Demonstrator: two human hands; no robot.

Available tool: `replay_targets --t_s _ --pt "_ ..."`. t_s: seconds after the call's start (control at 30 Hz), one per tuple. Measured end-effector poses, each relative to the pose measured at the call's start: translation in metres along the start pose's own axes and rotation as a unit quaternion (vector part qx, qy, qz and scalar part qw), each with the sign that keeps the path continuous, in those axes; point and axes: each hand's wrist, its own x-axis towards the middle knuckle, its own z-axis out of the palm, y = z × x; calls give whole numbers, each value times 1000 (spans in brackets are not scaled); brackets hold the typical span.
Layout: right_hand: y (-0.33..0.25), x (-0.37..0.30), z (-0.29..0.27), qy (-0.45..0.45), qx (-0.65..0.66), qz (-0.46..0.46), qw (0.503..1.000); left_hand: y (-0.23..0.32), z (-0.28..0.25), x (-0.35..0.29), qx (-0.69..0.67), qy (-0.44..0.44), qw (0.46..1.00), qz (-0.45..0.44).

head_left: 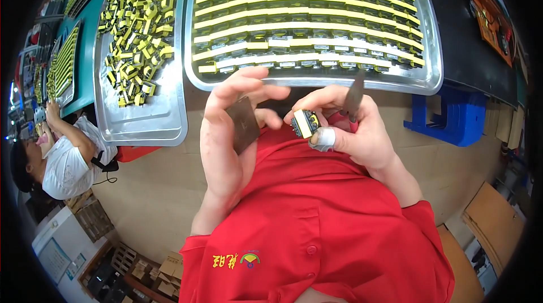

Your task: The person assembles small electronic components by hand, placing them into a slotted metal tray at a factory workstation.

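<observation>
A large rectangular silvery metal tray (433, 68) holds even rows of small yellow-and-black components (308, 12). Left of it, a narrower silvery metal tray (161, 126) bears a loose heap of similar pieces (138, 37). Near the large tray's lower right corner is a blue plastic frame (449, 122). Below the large tray, the left hand (218, 139), fingers half curled and spread, holds a dark flat rectangular plate (244, 125) against its palm. Also below that tray, the right hand (373, 139) grips a pointed dark-bladed tool (354, 98) and pinches one small black component with a pale band (305, 124).
</observation>
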Motion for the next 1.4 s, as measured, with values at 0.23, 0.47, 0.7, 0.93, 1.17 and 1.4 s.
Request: replay_targets --t_s 0.23,0.47,0.7,0.93,1.17,1.4 --pt "-10 3 7 0 -401 -265 877 6 7 8 -255 -65 961 -83" --pt "-12 1 9 27 -379 -208 901 1 14 7 -251 -101 958 -97" --pt "-12 5 7 5 -409 -263 874 -1 16 5 -251 -116 955 -110" --pt "-13 5 11 9 -496 -320 807 -4 17 6 -93 -104 988 -72" --pt "-14 5 15 22 -512 -330 792 -5 14 4 9 -158 987 -22" --pt "-9 9 15 19 -527 -346 776 -12 12 2 -64 -138 988 -37"
